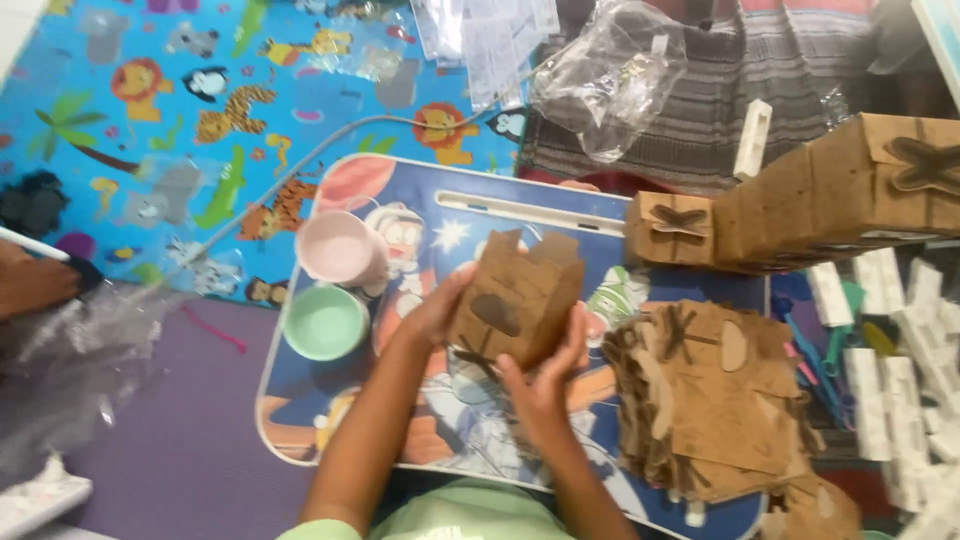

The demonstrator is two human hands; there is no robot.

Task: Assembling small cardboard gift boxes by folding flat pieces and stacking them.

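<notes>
A bright animal-print play mat [150, 130] fills the upper left of the frame, meeting a purple floor mat [190, 450] at lower left. At centre sits a small table [330, 420] with a cartoon-printed top, carrying a pink bowl [337, 246] and, just below it, a green bowl [325, 322]. A row of folded brown cardboard boxes [830, 195] runs along the upper right, above a loose stack of flat cardboard cutouts [715, 395] at right centre and a scatter of white plastic pieces [900, 340] at the right edge. A crumpled clear plastic bag [610, 80] lies at top centre. Over the table's middle, the left hand [432, 312] and right hand [545, 385] grip a partly folded brown cardboard box [515, 298] from either side, its flaps standing up and a dark oval mark on its near face.
</notes>
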